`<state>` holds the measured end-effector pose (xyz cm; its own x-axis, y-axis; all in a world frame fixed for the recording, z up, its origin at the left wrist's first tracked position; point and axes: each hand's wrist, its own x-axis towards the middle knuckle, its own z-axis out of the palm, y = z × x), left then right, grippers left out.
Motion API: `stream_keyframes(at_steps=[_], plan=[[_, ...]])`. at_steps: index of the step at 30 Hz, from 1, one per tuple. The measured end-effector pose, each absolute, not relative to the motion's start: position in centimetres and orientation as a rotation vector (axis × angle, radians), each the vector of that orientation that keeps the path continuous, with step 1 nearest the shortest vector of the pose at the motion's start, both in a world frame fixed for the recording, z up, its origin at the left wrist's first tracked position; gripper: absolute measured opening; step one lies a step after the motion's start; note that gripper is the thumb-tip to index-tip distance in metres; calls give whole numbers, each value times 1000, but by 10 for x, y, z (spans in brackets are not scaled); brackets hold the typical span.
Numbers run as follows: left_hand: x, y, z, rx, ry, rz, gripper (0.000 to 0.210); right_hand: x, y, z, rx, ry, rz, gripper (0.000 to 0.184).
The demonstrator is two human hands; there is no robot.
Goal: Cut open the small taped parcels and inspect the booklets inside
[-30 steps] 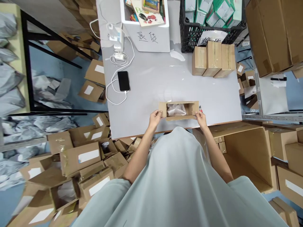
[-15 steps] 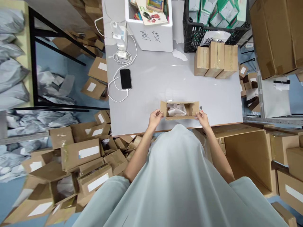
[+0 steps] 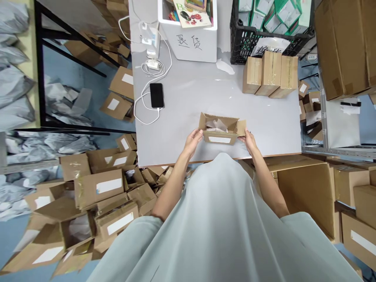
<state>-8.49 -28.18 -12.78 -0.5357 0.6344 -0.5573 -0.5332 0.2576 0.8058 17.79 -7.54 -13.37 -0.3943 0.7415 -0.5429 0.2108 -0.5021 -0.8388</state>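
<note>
A small cardboard box (image 3: 235,139) sits on the grey table, its top open and end flaps raised. It is tilted so that its front side with a white label (image 3: 219,140) shows. Crumpled whitish wrapping (image 3: 216,125) lies inside; anything beneath it is hidden. At the box's left end is my left hand (image 3: 193,141), fingers extended and loosely apart, close against the corner; whether they touch it I cannot tell. My right hand (image 3: 249,141) pinches the right end of the box by its flap, thumb toward the outside.
Three closed cartons (image 3: 270,74) stand before a black crate (image 3: 242,43) of green-white boxes. A white bin (image 3: 194,45) holds books. Left of it lie a phone (image 3: 156,95), cables and a power strip (image 3: 152,41). Opened cartons (image 3: 100,188) pile up left; a large carton (image 3: 305,192) stands right.
The box has moved slightly away from me and tipped, bringing its labelled front into sight. My left hand's fingers have loosened from the left flap; my right hand keeps its grip.
</note>
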Motion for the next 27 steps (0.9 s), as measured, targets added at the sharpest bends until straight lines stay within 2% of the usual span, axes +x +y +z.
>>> stream_keyframes(at_steps=[7,12,15,18,20,23,27], plan=[[-87,-262,-139,249,1563,1471,64,162,-67,-136,-1421,-1342,2051,79],[-80,-260,-142,399,1616,1436,72,165,-78,-131,-1405,-1536,1953,85],[-81,-264,-150,409,1679,1411,88,174,-80,-130,-1439,-1566,1863,84],[-82,-266,-163,332,1756,1297,68,179,-80,-137,-1491,-1635,1857,80],[-80,-266,-171,276,1799,1226,55,177,-82,-144,-1526,-1694,1881,70],[-76,-268,-180,240,1809,1177,52,174,-86,-156,-1555,-1723,1894,54],[-74,-284,-185,201,1803,1146,55,187,-95,-163,-1617,-1667,1891,55]])
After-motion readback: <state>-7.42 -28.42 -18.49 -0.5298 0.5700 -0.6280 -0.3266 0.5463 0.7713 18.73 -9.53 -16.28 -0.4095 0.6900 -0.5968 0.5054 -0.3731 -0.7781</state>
